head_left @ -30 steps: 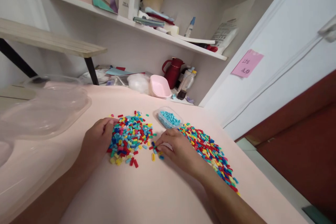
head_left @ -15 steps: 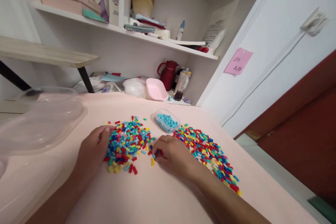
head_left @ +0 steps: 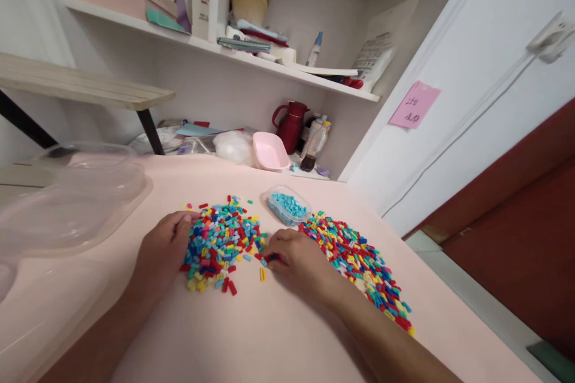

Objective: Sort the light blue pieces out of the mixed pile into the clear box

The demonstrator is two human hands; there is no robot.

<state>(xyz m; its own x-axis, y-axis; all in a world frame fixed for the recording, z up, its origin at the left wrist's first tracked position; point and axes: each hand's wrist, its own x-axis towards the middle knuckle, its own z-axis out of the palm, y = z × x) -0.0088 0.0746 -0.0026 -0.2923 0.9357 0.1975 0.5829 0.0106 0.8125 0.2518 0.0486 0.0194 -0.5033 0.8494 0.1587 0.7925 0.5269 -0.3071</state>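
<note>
Pink in the head view, the table [head_left: 193, 335] carries two heaps of small multicoloured bricks: a left heap [head_left: 222, 239] toward the far edge and a right heap [head_left: 359, 251] running along the right edge. A clear box [head_left: 291, 222] of light-blue bricks sits between them, nearer the far edge. The left hand [head_left: 157, 254] is curled against the left heap's outer side, thumb close to the index finger; whether it pinches a brick cannot be told. The right hand [head_left: 303, 260] bends its fingers and thumb together over loose bricks between the heaps, near a yellow brick [head_left: 263, 274]; its grip is partly hidden. Recommended handling: use fingertips only, take few bricks at once, and hold the right forearm clear of the right heap.
</note>
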